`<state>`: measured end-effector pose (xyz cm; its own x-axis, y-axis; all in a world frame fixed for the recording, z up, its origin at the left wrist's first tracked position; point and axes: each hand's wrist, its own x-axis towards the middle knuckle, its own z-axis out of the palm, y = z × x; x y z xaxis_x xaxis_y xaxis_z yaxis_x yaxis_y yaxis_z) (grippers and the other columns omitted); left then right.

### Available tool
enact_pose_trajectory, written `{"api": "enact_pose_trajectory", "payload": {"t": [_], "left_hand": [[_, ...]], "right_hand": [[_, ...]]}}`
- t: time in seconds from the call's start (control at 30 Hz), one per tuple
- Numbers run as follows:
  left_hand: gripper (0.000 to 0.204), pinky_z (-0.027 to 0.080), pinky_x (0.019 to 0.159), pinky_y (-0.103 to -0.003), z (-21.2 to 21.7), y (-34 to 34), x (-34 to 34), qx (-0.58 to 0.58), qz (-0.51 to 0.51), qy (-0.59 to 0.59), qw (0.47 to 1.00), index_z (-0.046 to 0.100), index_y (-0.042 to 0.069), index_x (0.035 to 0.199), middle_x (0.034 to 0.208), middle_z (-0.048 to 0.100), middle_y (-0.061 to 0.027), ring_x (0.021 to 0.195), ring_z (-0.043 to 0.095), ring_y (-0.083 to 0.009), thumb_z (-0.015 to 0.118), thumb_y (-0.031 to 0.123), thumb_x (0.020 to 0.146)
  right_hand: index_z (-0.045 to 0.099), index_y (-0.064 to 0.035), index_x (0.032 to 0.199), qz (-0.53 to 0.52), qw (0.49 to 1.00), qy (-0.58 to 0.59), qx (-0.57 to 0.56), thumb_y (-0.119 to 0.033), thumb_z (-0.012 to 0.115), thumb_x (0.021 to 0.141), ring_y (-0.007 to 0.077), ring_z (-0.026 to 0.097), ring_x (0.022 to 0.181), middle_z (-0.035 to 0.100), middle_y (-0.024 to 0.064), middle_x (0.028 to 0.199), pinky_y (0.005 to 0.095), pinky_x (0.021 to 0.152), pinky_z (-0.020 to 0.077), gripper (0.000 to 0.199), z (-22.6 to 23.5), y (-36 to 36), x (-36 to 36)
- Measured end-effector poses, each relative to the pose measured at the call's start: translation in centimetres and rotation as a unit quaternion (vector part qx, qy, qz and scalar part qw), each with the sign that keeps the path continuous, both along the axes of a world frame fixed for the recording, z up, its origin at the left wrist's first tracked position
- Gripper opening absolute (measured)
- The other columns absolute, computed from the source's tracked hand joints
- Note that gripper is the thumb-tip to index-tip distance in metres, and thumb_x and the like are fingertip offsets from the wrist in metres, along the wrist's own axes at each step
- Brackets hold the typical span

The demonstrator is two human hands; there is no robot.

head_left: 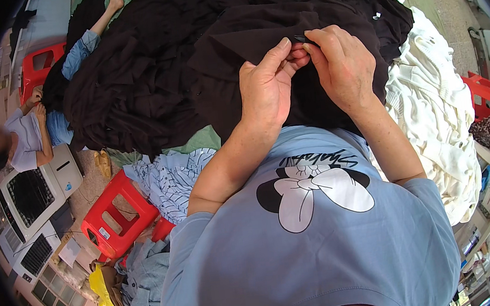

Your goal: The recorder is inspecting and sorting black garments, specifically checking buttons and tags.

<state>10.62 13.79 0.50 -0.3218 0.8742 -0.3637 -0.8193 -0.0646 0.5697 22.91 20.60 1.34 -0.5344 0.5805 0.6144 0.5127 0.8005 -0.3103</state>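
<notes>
Both hands pinch the edge of a black garment at upper centre.
Left hand point(265, 89) and right hand point(343, 67) nip the black garment point(234, 42), fingertips pressed together; soft, limp, light, best held by its hem; beyond, a black pile point(148, 68).

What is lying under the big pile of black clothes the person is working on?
Under the black pile, a green sheet peeks out at its near edge, beside a blue striped cloth. Both hands, left and right, pinch the dark garment on top. Anything deeper is covered.
</notes>
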Motion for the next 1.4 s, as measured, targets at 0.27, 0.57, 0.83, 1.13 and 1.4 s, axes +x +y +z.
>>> {"api": "enact_pose_trajectory", "payload": {"t": [0.27, 0.57, 0.83, 1.13, 1.4], "left_hand": [[0.019, 0.055, 0.077, -0.035, 0.2, 0.1, 0.0, -0.012, 0.009, 0.007, 1.0, 0.067, -0.009, 0.09, 0.085, 0.068, -0.017, 0.08, 0.065, -0.0215, 0.063, 0.009, 0.09], [0.025, 0.05, 0.083, -0.039, -5.7, -7.1, -3.1, 0.132, -0.045, 0.064, 0.988, 0.056, -0.006, 0.101, 0.101, 0.062, -0.0112, 0.088, 0.062, -0.0248, 0.045, -0.006, 0.079], [0.023, 0.043, 0.083, -0.026, -2.2, -12.2, -5.0, -0.113, -0.021, 0.372, 0.921, 0.062, -0.005, 0.093, 0.093, 0.063, -0.0033, 0.088, 0.056, -0.0148, 0.047, 0.003, 0.078], [0.039, 0.041, 0.1, -0.044, -3.4, -8.7, -4.8, 0.048, -0.001, -0.08, 0.996, 0.055, -0.001, 0.123, 0.119, 0.061, -0.013, 0.116, 0.055, -0.0274, 0.051, 0.014, 0.087], [0.016, 0.055, 0.067, -0.032, -3.2, -3.0, -4.4, -0.063, -0.177, -0.148, 0.971, 0.066, 0.007, 0.096, 0.087, 0.067, -0.0052, 0.077, 0.066, -0.0179, 0.064, 0.021, 0.088]], "right_hand": [[0.06, -0.0045, 0.104, -0.001, 0.934, 0.173, -0.311, -0.016, 0.063, 0.092, 0.017, 0.062, 0.076, 0.063, 0.0071, 0.085, 0.0271, 0.067, 0.0477, 0.017, -1.0, 0.6, 0.6], [0.066, -0.003, 0.102, -0.048, 0.872, 0.121, -0.472, -0.036, 0.07, 0.085, 0.0104, 0.054, 0.072, 0.059, 0.0024, 0.076, 0.0236, 0.068, 0.0441, 0.037, -3.9, 4.6, 1.2], [0.059, -0.0123, 0.111, 0.044, 0.956, -0.087, -0.275, -0.036, 0.073, 0.079, 0.0286, 0.068, 0.08, 0.067, 0.0122, 0.084, 0.0367, 0.069, 0.052, 0.042, -2.3, 3.9, -2.8], [0.059, -0.0011, 0.089, 0.159, 0.911, 0.105, -0.367, -0.009, 0.07, 0.081, 0.0166, 0.052, 0.059, 0.059, 0.0083, 0.071, 0.027, 0.057, 0.0425, 0.016, -1.5, 2.3, -4.9], [0.06, -0.0047, 0.086, 0.321, 0.94, -0.049, -0.103, -0.01, 0.072, 0.067, 0.0294, 0.055, 0.062, 0.055, 0.0101, 0.072, 0.0385, 0.055, 0.0418, 0.023, 0.2, -0.4, -2.0]]}}
